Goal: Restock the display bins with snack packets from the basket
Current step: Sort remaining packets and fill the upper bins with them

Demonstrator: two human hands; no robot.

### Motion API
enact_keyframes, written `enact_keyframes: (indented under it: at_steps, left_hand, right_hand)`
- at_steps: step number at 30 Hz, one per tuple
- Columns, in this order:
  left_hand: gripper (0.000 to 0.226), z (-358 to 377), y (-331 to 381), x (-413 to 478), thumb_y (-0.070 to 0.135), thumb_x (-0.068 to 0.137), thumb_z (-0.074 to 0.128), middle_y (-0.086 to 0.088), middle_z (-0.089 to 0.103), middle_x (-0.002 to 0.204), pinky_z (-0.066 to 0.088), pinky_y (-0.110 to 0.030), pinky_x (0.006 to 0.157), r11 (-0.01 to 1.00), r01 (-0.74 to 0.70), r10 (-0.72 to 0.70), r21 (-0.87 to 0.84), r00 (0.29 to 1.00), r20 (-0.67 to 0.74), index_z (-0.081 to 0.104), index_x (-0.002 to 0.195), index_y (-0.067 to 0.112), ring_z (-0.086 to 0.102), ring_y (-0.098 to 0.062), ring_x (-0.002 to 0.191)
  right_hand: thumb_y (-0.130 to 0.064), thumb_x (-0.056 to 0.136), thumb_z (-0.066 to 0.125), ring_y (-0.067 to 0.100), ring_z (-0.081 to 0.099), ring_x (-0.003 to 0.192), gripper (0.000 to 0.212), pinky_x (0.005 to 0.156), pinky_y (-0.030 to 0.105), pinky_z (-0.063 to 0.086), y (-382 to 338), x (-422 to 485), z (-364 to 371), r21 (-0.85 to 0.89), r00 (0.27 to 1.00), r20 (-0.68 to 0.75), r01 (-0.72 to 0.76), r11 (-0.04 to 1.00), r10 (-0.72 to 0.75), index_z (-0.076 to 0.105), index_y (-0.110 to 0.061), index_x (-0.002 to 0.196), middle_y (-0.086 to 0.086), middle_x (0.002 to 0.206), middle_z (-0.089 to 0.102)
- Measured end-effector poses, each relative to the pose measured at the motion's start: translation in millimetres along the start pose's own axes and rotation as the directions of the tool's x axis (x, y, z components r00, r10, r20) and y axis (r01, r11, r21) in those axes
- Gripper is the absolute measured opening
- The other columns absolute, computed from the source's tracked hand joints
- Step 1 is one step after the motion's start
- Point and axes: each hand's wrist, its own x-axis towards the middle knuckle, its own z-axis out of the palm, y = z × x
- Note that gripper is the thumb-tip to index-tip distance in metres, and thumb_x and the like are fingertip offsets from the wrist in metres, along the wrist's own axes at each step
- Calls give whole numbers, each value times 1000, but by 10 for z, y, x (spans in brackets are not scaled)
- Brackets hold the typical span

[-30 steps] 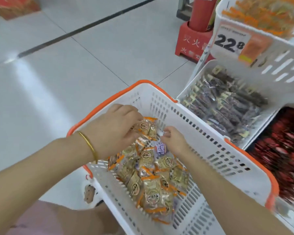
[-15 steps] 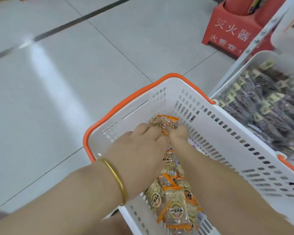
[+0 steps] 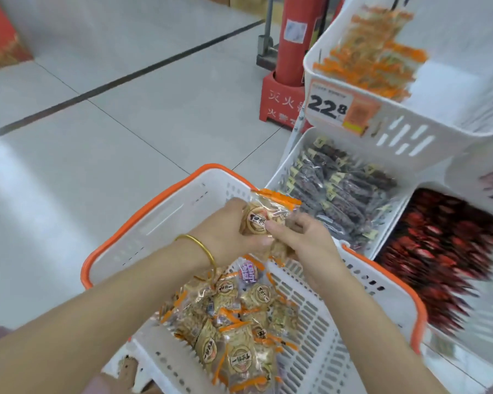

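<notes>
A white basket with an orange rim [image 3: 154,203] stands in front of me. Several clear snack packets with orange edges [image 3: 234,331] lie heaped in its near half. My left hand [image 3: 225,231], with a gold bangle on the wrist, and my right hand [image 3: 305,245] meet above the basket. Together they grip a small bunch of the same snack packets [image 3: 265,214], lifted clear of the heap. The top display bin [image 3: 404,135] at upper right holds matching orange-edged packets [image 3: 373,64] and carries a 22.8 price tag [image 3: 329,108].
A lower white bin [image 3: 282,172] holds dark packets, and red packets [image 3: 439,251] fill the bin to its right. A red fire extinguisher [image 3: 296,38] in a red stand sits on the tiled floor behind the bins. A red box [image 3: 0,44] stands at far left.
Both hands have risen from inside the basket with a bunch of packets between them. The camera has tilted up, so the top bin and extinguisher show again.
</notes>
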Motion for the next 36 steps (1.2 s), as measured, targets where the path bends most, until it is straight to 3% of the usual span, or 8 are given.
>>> enact_keyframes:
  at_steps: [5,10,13,20,24,27,32,36]
  left_hand:
    - [50,79,331,74,23,87,64,11,48,96,40,-3,63,977,-81,87,-196,996,21,39,129,22,49,0,85]
    - [37,211,588,98,21,90,59,3,61,108,51,-27,83,951,-220,238,-219,970,57,45,125,20,60,-8,94]
    - [34,188,870,197,21,93,55,13,60,103,48,-17,75,921,-329,345,-208,938,45,44,124,27,59,4,88]
    - [29,-128,1972,761,25,91,57,10,57,104,45,-15,83,793,-609,603,1,785,-142,47,118,20,56,-7,97]
    - [50,-258,2190,1254,36,91,53,-10,49,131,32,-35,105,757,-512,642,405,700,-313,44,133,11,42,-26,124]
    - [57,-231,2087,1509,42,94,43,-7,30,148,11,-30,112,687,-372,627,624,738,-251,31,142,13,21,-23,138]
    - [78,-154,1967,1740,66,81,7,-1,15,155,4,-38,116,642,-312,586,700,789,-186,23,146,25,2,-18,143]
    - [92,-93,1884,1813,65,66,-7,3,21,152,5,-39,115,623,-309,606,718,771,-194,31,141,27,0,-15,143]
  right_hand:
    - [-19,93,56,9,65,62,11,57,28,56,-361,-315,-436,124,997,61,47,991,-55,60,-15,84,-5,69,68]
    - [-32,88,62,16,66,76,22,67,36,58,-710,-435,-878,-23,986,159,48,999,-44,63,-15,102,-2,84,70]
    - [-32,79,70,13,68,73,36,58,30,56,-1069,-411,-1139,-70,982,188,30,997,-16,62,-18,112,-1,89,71]
    - [-5,79,72,11,63,56,14,49,23,55,-2205,-149,-1680,-206,968,-30,237,950,-248,63,-12,87,3,73,66]
    - [-10,74,76,32,67,74,21,63,46,58,-2625,398,-2023,-414,712,-415,406,815,-566,62,-14,89,14,86,68]
    - [-18,77,72,33,64,92,26,81,38,50,-2633,965,-2151,-719,603,-456,185,671,-655,67,-15,102,13,99,70]
    - [-10,84,65,29,61,100,24,85,32,47,-2330,1678,-2150,-780,760,-387,33,625,-523,67,-11,108,12,104,68]
    - [-4,89,55,26,58,90,22,93,43,51,-2306,1871,-2090,-601,944,-248,27,799,-219,66,-2,108,14,95,62]
